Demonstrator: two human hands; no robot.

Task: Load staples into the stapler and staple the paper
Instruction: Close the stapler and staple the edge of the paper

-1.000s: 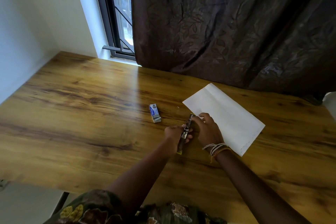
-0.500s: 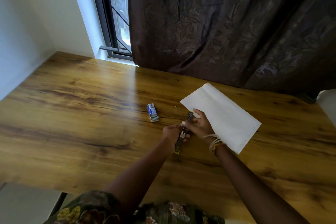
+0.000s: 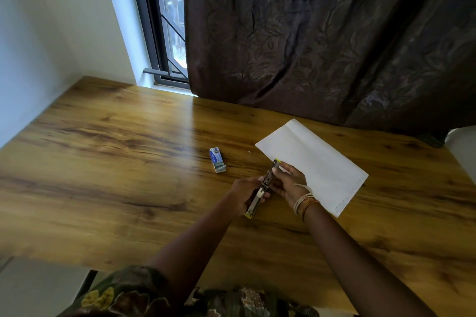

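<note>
A slim metal stapler (image 3: 260, 192) with yellow ends lies opened out lengthwise on the wooden table (image 3: 116, 177). My left hand (image 3: 246, 192) grips its near half from the left. My right hand (image 3: 289, 183) holds the far half, fingers curled around it near the yellow tip. A white folded sheet of paper (image 3: 316, 159) lies flat just right of the hands, partly under my right wrist. A small blue-and-white staple box (image 3: 217, 163) sits open to the left, with staples showing at its near end.
A dark curtain (image 3: 322, 33) hangs along the table's far edge, with a barred window (image 3: 167, 33) to its left. A white wall borders the left side. A tiny pale scrap (image 3: 249, 151) lies between box and paper.
The camera view has shifted slightly. My right hand has slid a little further along the stapler toward its far tip; the left hand keeps its grip.
</note>
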